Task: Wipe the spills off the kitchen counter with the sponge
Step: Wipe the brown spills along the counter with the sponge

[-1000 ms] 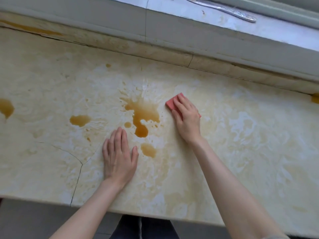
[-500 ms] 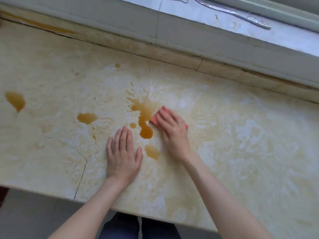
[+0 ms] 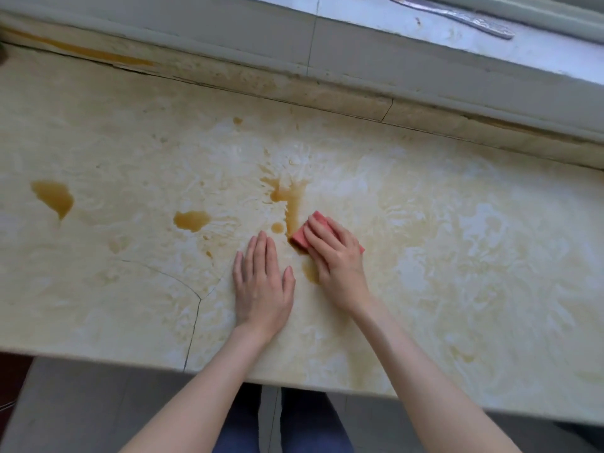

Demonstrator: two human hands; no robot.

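A pink sponge (image 3: 302,235) lies flat on the cream marbled counter (image 3: 457,256), pressed under my right hand (image 3: 336,256); only its left edge and a right corner show. Just above the sponge, a brown spill (image 3: 291,199) is smeared into a vertical streak. A small drop (image 3: 277,227) sits beside the streak, and a faint patch (image 3: 310,273) lies below the sponge. Two more brown puddles, one (image 3: 191,220) mid-left and one (image 3: 54,196) far left, stay on the counter. My left hand (image 3: 263,286) rests flat on the counter, fingers together, just left of the sponge.
A crack (image 3: 192,308) runs through the counter left of my left hand down to the front edge. A raised ledge and pale window sill (image 3: 392,44) border the back, with a metal utensil (image 3: 470,19) lying on the sill. A brown stain (image 3: 98,55) lines the back-left seam.
My right hand has dragged the sponge left and toward me through the central spill, smearing it into a streak and covering its lower blob. My left hand stays planted.
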